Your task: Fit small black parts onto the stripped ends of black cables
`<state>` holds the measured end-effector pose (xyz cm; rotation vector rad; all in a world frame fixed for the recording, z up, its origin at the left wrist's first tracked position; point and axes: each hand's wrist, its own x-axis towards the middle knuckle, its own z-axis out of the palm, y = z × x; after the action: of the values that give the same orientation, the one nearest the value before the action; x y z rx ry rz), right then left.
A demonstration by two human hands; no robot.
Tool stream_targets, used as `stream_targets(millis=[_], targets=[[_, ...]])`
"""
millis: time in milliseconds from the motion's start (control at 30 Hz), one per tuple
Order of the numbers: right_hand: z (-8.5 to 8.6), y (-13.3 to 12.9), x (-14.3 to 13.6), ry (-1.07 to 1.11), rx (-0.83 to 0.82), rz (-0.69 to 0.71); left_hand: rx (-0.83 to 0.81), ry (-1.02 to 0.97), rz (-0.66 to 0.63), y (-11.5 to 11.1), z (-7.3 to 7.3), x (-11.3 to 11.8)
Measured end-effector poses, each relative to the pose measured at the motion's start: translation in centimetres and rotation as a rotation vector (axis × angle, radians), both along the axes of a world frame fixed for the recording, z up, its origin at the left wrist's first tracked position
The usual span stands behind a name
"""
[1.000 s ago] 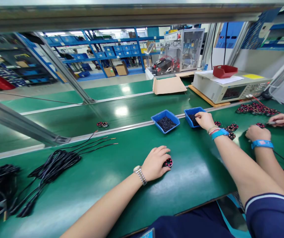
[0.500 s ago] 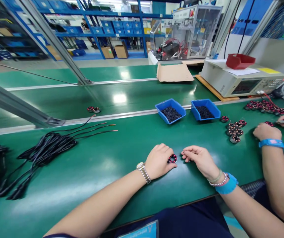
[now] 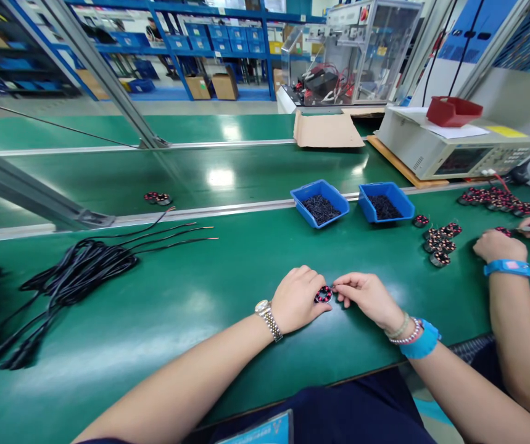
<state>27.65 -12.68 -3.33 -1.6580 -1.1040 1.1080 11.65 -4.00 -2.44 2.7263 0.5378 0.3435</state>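
Observation:
My left hand (image 3: 296, 301), with a metal watch on the wrist, is closed around a small ring-shaped motor stator (image 3: 323, 295) with red and dark windings. The stator's open face is turned up, just above the green table or on it; I cannot tell which. At its right edge my right hand (image 3: 361, 297) is closed, thumb and forefinger pinched together. Whatever lies between those fingertips is too small to make out. Beyond the hands stand two blue bins, a left bin (image 3: 297, 198) and a right bin (image 3: 411, 211), both holding many short black pieces.
Several stators (image 3: 440, 240) are grouped at the right, more behind them. A co-worker's hand (image 3: 500, 245) works beside me. Bundled black cables (image 3: 91, 265) lie at the left. A grey instrument (image 3: 459, 151) carries a red bin (image 3: 454, 111). Two stators (image 3: 157, 198) sit beyond the metal rail.
My right hand has moved slightly left, bringing its pinched fingertips up to the stator's edge. My left hand keeps its hold on the stator. The camera view has shifted a little.

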Motion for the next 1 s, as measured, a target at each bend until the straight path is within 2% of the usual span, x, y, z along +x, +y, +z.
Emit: stream_targets(millis=[100, 200, 367, 700, 800, 867, 933, 1000], targets=[[0.2, 0.0, 0.4, -0.395, 0.142, 0.126, -0.011, -0.002, 0.005, 0.0, 0.0, -0.1], [0.5, 0.0, 0.6, -0.602, 0.258, 0.260, -0.032, -0.002, 0.006, 0.1, 0.1, -0.1], [0.4, 0.3, 0.5, -0.681, 0.310, 0.322, -0.081, -0.015, -0.013, 0.3, 0.1, -0.2], [0.4, -1.4, -2.3, -0.711, 0.303, 0.245, -0.084, -0.044, -0.015, -0.2, -0.1, -0.1], [1.0, -1.7, -0.9, -0.707, 0.333, 0.309, -0.091, -0.022, -0.026, -0.4, 0.3, -0.2], [1.6, -2.2, 2.1, -0.813, 0.337, 0.180, -0.119, 0.006, -0.066, -0.4, 0.8, -0.4], [2.0, -3.0, 6.4, -1.040, 0.246, -0.182, -0.185, 0.019, -0.124, -0.2, 1.3, -0.5], [2.0, -4.2, 10.7, -1.253, 0.001, -0.528, -0.271, -0.014, -0.149, 0.1, 1.5, -0.6]])
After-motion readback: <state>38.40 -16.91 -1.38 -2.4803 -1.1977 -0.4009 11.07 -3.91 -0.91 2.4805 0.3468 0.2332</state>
